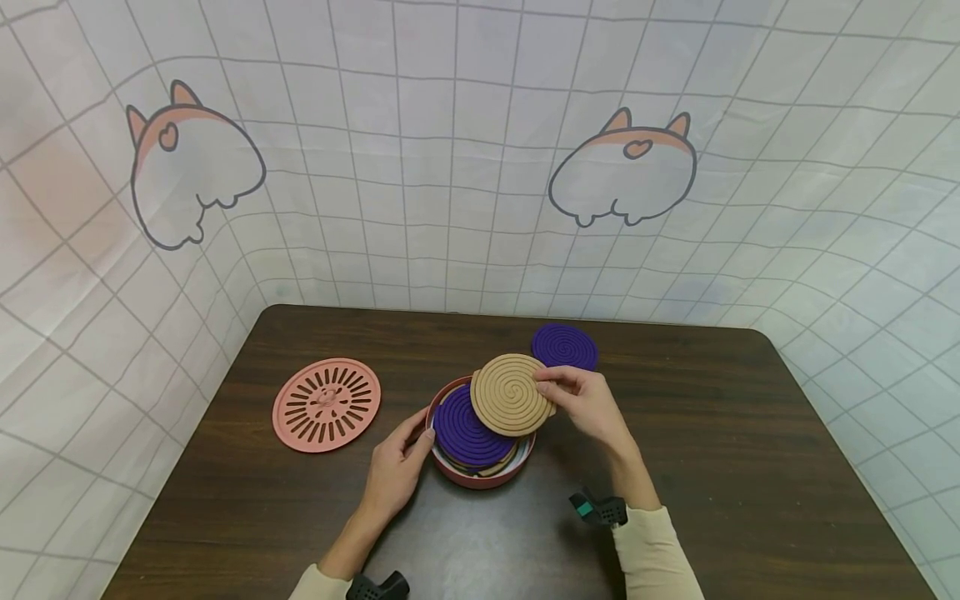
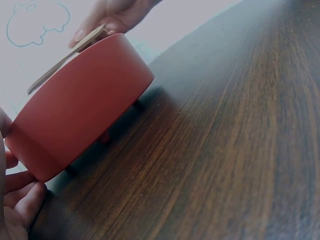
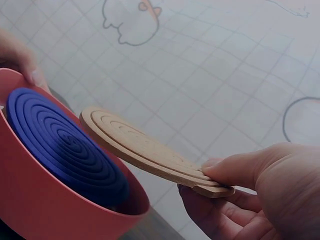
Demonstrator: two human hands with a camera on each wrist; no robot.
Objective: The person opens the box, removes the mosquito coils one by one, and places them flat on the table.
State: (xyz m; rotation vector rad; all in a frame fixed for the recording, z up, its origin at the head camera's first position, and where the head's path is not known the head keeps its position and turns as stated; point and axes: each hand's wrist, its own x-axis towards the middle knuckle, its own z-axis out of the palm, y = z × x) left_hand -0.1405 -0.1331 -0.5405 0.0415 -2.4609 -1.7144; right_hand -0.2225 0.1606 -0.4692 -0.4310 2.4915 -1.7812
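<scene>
My right hand [image 1: 592,410] pinches a tan mosquito coil [image 1: 510,395] by its edge, thumb on top and fingers beneath. Flat and slightly tilted, the coil overlaps the right part of a round red box [image 1: 480,482] in the head view. Inside that box lies a purple mosquito coil [image 3: 67,137], with the edges of tan coils showing under it. My left hand [image 1: 396,468] grips the box's left side, thumb at the rim. Short feet show under the box [image 2: 90,100] in the left wrist view.
A pink slotted round lid [image 1: 327,398] lies on the dark wooden table [image 1: 720,433] to the left. Behind the right hand, another purple mosquito coil [image 1: 564,345] rests near the table's back edge. A white gridded curtain [image 1: 420,167] surrounds the back and sides.
</scene>
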